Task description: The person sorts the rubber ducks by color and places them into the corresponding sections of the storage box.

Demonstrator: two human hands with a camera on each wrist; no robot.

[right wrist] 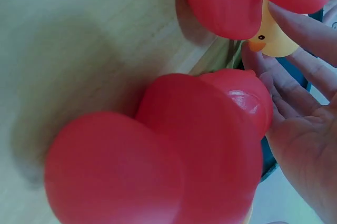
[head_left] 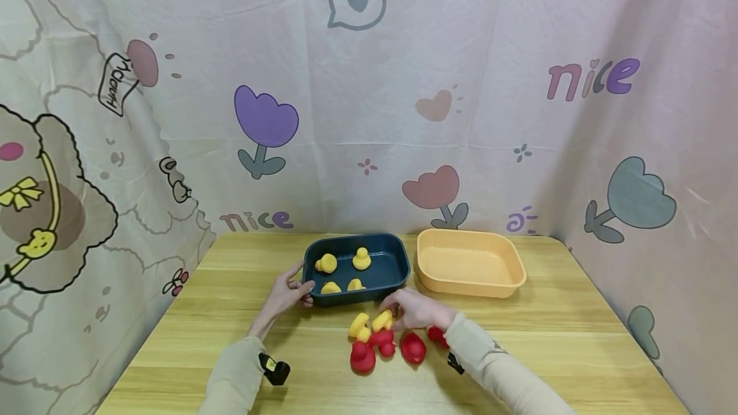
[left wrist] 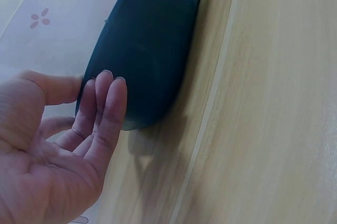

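Observation:
A dark blue box (head_left: 380,290) stands near the back of the table, with several yellow rubber ducks (head_left: 361,259) inside. My left hand (head_left: 288,293) grips its left end, and in the left wrist view the fingers (left wrist: 113,103) lie against the outer wall. In front of the box my right hand (head_left: 418,309) pinches a yellow rubber duck (head_left: 382,321), whose eye and beak show in the right wrist view between thumb and fingers. Another yellow duck (head_left: 359,325) lies just left of it. Several red rubber ducks (head_left: 362,358) sit close by, one partly behind the right wrist.
To the right of the blue box stands a light orange box (head_left: 469,288) with nothing seen inside. The wooden table (head_left: 576,338) ends at a patterned cloth (head_left: 357,82) behind and at the sides.

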